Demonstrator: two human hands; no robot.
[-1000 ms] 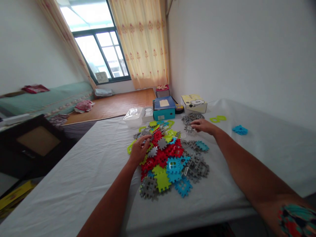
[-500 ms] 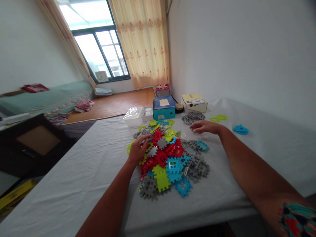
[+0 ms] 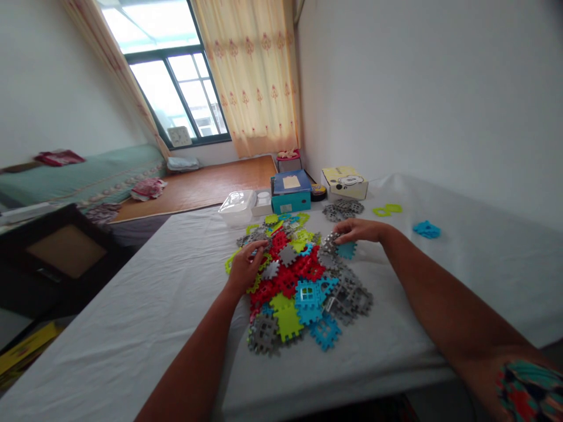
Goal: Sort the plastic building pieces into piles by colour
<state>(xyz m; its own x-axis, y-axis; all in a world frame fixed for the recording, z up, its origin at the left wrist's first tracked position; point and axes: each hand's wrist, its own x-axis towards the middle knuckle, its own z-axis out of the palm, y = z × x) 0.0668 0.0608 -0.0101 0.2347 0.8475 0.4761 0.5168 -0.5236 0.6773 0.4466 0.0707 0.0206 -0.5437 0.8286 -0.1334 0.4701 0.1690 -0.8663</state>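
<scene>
We stretch both arms forward; our right hand (image 3: 357, 231), palm down, pinches grey pieces (image 3: 329, 241), with a blue piece (image 3: 347, 250) just below that grip. Left of it, our left hand (image 3: 247, 268) curls over the edge of the heap (image 3: 288, 280); we cannot tell whether it grasps anything. Our fingers hide some pieces, and our patterned sleeve (image 3: 530, 387) is cut off. Beyond the grip, a yellow box (image 3: 345, 183) carries print too small to read.

One head camera, worn by you, looking forward and down over the white cloth (image 3: 145, 305) from its near edge. Your left hand (image 3: 244, 268) and right hand (image 3: 358, 230) sit mid-frame, fairly near; the window (image 3: 153, 88) stands far off, upper left.
</scene>
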